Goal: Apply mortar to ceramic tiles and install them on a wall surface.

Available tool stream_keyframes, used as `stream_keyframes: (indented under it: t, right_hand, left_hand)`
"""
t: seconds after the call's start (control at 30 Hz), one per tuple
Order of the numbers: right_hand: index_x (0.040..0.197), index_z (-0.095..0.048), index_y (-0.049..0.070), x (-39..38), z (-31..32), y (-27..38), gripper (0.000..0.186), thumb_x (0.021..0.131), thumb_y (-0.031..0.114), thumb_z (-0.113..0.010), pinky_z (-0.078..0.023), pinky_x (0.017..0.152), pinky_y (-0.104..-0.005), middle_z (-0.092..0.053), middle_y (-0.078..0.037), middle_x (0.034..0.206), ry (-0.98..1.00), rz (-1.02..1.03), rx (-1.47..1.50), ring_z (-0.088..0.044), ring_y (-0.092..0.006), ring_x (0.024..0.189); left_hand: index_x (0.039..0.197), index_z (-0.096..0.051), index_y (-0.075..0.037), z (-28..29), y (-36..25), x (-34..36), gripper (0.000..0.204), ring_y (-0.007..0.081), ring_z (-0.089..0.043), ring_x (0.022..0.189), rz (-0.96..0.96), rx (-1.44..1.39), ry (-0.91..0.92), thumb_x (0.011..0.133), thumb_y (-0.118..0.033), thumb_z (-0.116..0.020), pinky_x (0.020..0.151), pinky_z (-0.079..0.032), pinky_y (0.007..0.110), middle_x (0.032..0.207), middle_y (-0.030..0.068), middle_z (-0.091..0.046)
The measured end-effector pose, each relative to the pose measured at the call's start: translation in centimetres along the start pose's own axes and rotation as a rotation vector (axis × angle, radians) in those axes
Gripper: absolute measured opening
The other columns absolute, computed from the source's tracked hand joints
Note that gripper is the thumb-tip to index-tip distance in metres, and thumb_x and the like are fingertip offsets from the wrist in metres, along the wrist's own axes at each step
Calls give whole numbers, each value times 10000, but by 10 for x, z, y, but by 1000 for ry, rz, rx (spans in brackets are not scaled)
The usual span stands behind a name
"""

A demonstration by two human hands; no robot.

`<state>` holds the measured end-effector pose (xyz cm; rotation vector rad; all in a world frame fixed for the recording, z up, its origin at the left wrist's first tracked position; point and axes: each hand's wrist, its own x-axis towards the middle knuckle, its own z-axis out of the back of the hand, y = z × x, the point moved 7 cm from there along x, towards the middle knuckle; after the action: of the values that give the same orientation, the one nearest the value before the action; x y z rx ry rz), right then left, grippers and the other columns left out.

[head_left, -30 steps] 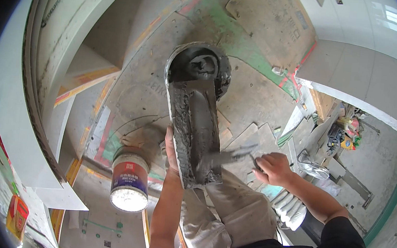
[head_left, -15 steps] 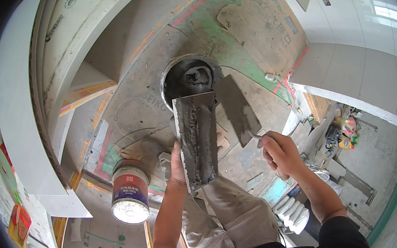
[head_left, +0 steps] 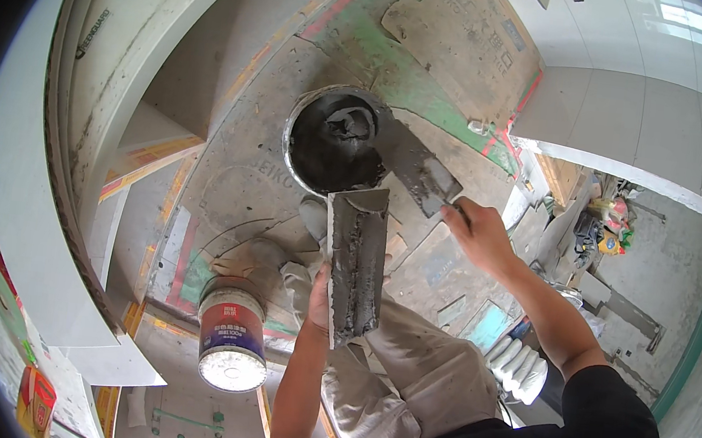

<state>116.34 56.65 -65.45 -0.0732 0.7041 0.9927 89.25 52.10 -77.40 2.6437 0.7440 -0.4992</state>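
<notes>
My left hand is wrapped round a long narrow strip, its upper face coated with dark grey mortar in ridges; it looks like a cut tile. My right hand grips the handle of a flat rectangular trowel smeared with the same grey mortar. The trowel's far end overlaps the right rim of a round bucket; whether it touches I cannot tell. Inside the bucket lies dark grey mortar with a raised lump. The strip's far end is just below the bucket's near rim.
A red, blue and white pail stands at the lower left. Pale boards rise along the left side. Cardboard sheeting covers the floor. White rolled bundles and bagged litter lie at the right.
The trowel has moved up and left, its blade turning flatter, toward the bucket's rim. My left hand has shifted the strip slightly right and down, bringing it more upright in view.
</notes>
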Motion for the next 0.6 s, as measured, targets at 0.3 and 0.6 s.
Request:
stream_keyframes:
  t: [0.3,0.6]
  right_hand:
    - [979,-682,39,14,-59,-41,565,1193,556,-603,-393,465,-322,-544,7,691,304,-317,604,-486,-98,516]
    - [935,-625,70,143,-211,-54,545,1199,545,-590,-427,479,-337,-552,7,691,237,-214,751,-507,-112,530]
  left_hand:
    - [1773,-409,-72,22,-25,-20,1034,426,-590,1521,-111,-203,-166,1058,-803,-560,1285,-495,554,1682,257,-564]
    - [1710,-461,11,27,-48,-35,1031,431,-622,1463,-290,-341,-83,1049,-767,-604,1296,-480,564,1597,283,-609]
